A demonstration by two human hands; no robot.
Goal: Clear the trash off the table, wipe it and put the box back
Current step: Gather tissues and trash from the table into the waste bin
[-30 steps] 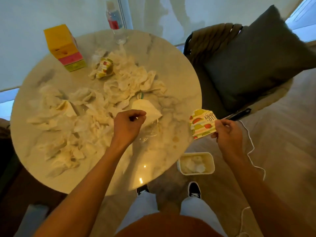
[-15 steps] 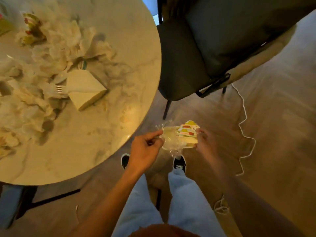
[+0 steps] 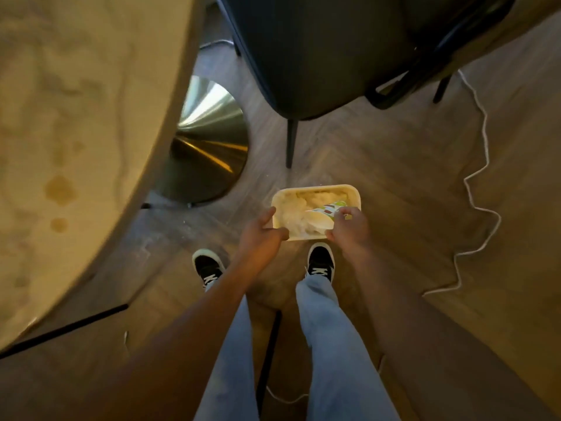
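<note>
A small white bin stands on the wooden floor in front of my feet, with crumpled tissues inside. My right hand pinches a colourful printed wrapper and holds it down inside the bin. My left hand grips the bin's front left corner, thumb along the left rim. The round marble table fills the left of the view. Only its near edge shows, with brownish stains on it. The trash on the table and the box are out of view.
The table's brass base stands just left of the bin. A dark chair and its thin leg are behind the bin. A white cable snakes over the floor on the right. My two shoes stand just before the bin.
I have bent down from the table toward the floor. Both hands dropped to the bin; the wrapper went from mid-air into the bin, and my left hand moved onto its rim.
</note>
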